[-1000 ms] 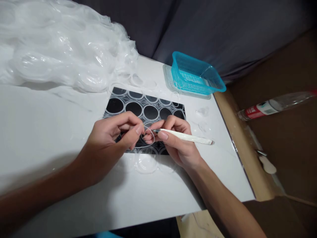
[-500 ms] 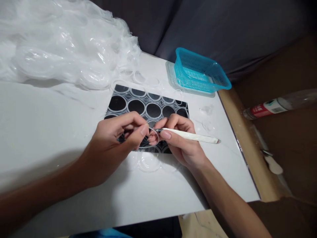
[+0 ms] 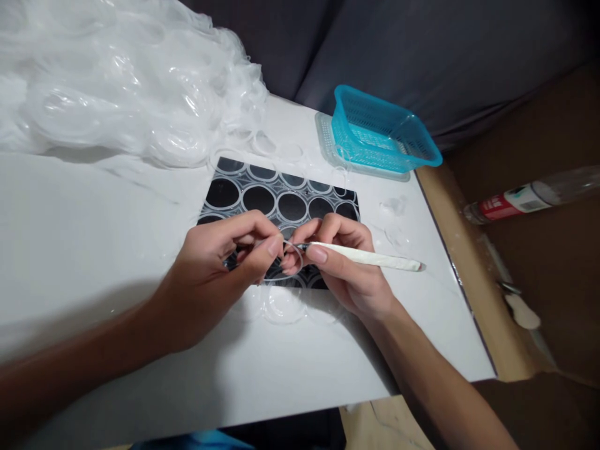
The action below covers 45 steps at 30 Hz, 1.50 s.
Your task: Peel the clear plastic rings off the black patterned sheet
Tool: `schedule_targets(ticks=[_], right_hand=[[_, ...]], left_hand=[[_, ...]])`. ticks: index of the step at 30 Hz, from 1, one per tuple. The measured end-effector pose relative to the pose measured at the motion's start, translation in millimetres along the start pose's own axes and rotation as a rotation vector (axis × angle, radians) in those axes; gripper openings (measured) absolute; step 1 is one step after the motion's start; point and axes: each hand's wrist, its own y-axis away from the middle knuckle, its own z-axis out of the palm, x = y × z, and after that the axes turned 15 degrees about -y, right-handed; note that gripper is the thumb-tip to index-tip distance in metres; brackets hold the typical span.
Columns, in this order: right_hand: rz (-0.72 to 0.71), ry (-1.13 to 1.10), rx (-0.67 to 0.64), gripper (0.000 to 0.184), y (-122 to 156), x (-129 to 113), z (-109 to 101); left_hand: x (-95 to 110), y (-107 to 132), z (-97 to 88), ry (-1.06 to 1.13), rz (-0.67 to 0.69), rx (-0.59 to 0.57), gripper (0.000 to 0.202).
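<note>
Little moved in the last second — only a slight drift of view. Still pinching clear ring point(image 3: 300, 261) with left hand point(image 3: 213, 272), thumb and forefinger closed on it, at frame centre over black circle mat point(image 3: 281, 199). Still gripping white-handled tool point(image 3: 370, 257) pen-style in right hand point(image 3: 349, 272), tip at ring — same spot, same fine work. Blue basket point(image 3: 385, 132) upper right, untouched.

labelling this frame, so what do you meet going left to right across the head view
heap of clear plastic → left hand → clear ring between the two hands → right hand holding the white tool → bottle
</note>
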Motion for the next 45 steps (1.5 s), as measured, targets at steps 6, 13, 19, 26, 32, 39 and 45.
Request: schedule_targets(ticks=[6, 13, 19, 26, 32, 39, 45], right_hand=[[0.001, -0.01, -0.019, 0.018, 0.8, 0.5, -0.5], [-0.002, 0.011, -0.024, 0.017, 0.8, -0.7, -0.4], [-0.006, 0.026, -0.03, 0.017, 1.0, -0.5, 0.1], [-0.013, 0.046, -0.039, 0.019, 0.6, -0.2, 0.0], [-0.012, 0.091, -0.004, 0.025, 0.5, -1.8, 2.1], [-0.023, 0.123, 0.013, 0.028, 0.3, -0.8, 3.0], [-0.02, 0.132, 0.005, 0.029, 0.3, -1.3, 3.2]], left_hand=[[-1.4, 0.7, 0.0, 0.009, 0.014, 0.0, 0.023], [-2.6, 1.5, 0.3, 0.016, 0.016, -0.004, 0.023], [-1.5, 2.6, 0.5, 0.002, 0.043, -0.011, 0.022], [1.0, 3.7, -0.5, -0.009, 0.05, -0.013, 0.022], [1.6, 3.5, -0.4, -0.019, 0.035, -0.009, 0.023], [4.2, 2.7, -0.3, -0.013, 0.043, -0.015, 0.024], [4.8, 2.0, 0.3, -0.029, 0.043, -0.01, 0.023]])
